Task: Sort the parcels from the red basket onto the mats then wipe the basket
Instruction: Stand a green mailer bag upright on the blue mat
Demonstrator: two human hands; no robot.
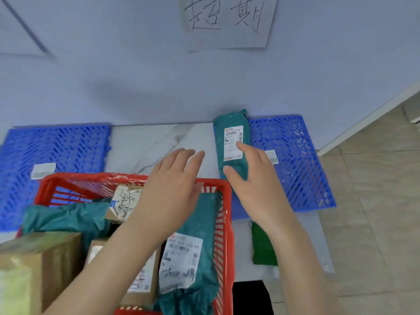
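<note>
Marble-veined white worktop (147, 144) runs up to a pale blue wall, and it is where we are sorting. Our right hand (252, 178) lies palm down with its fingers nearly straight. The thumb and forefinger touch the teal parcel (231, 137), without curling round it. That parcel lies lengthwise on the left edge of the right blue mat (295, 160), its white label facing up and its far end against the wall. A small sticker (272, 156) sits on the mat just beside our fingers.

Our left hand (172, 185) is flat and empty, fingers straight, above the far rim of the red basket (225, 223). The basket still holds parcels:
- a teal bag with a printed label (195, 246) along its right wall
- another teal bag (66, 219) on the left
- a small box with handwriting (125, 201) between them

A large cardboard box (34, 269) fills the near left corner. We cannot tell whether it is inside the basket.

The left blue mat (56, 151) lies behind the basket, and a green cloth (261, 244) lies on the worktop to the basket's right. A handwritten paper sign (227, 21) hangs on the wall.
</note>
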